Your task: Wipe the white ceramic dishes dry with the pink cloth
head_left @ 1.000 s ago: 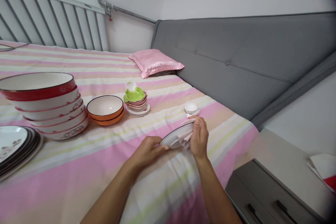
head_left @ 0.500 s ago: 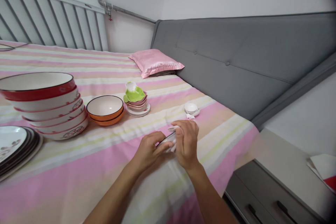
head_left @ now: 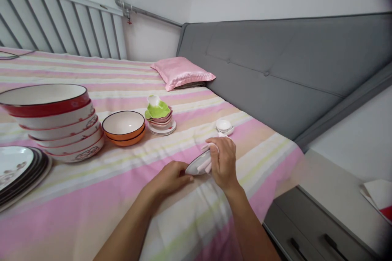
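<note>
My left hand (head_left: pixel 170 178) grips the near edge of a small white plate (head_left: pixel 196 164), held tilted just above the striped bedsheet. My right hand (head_left: pixel 223 162) is closed on a pale pink cloth (head_left: pixel 207 162) and presses it against the plate's face, covering much of the plate. Just beyond my right hand, a stack of tiny white dishes (head_left: pixel 224 126) stands on the sheet.
Left on the bed (head_left: pixel 92 187) stand a tall stack of red-rimmed bowls (head_left: pixel 50 120), dark-rimmed plates (head_left: pixel 18 171), orange bowls (head_left: pixel 124 127) and a small stack topped by a green dish (head_left: pixel 158 116). A pink pillow (head_left: pixel 180 72) lies by the grey headboard (head_left: pixel 275 69). A grey nightstand (head_left: pixel 321 216) is at the right.
My right hand with the cloth slid left across the plate, then back toward its upper edge. The plate stays held by my left hand, tilted a little differently.
</note>
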A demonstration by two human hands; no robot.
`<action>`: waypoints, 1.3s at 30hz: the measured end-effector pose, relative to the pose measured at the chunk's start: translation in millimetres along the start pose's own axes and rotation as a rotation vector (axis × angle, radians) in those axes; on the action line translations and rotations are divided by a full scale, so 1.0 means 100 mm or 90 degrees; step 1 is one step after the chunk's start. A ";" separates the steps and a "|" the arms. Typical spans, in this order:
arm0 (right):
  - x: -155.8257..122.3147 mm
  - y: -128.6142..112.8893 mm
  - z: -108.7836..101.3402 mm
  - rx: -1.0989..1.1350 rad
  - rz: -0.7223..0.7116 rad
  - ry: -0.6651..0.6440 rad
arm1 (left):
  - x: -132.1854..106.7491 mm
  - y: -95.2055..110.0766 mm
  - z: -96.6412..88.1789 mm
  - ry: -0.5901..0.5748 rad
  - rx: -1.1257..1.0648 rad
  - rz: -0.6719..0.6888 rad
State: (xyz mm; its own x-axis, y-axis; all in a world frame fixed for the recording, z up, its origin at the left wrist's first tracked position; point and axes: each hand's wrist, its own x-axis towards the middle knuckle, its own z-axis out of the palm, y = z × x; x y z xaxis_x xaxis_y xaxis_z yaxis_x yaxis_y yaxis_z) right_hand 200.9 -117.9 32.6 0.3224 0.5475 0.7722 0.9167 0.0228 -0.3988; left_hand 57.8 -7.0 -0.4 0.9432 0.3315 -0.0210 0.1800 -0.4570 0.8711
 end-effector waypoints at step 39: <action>-0.03 -0.20 0.05 0.031 -0.014 -0.037 | -0.09 0.34 -0.10 0.089 0.063 0.098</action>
State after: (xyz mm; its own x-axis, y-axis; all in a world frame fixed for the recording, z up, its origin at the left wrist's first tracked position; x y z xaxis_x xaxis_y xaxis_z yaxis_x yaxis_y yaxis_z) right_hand 180.8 -115.6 35.8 0.2873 0.5935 0.7518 0.9103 0.0749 -0.4070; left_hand 52.8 -17.5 34.2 0.9150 0.3595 0.1831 0.0697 -0.5880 0.8059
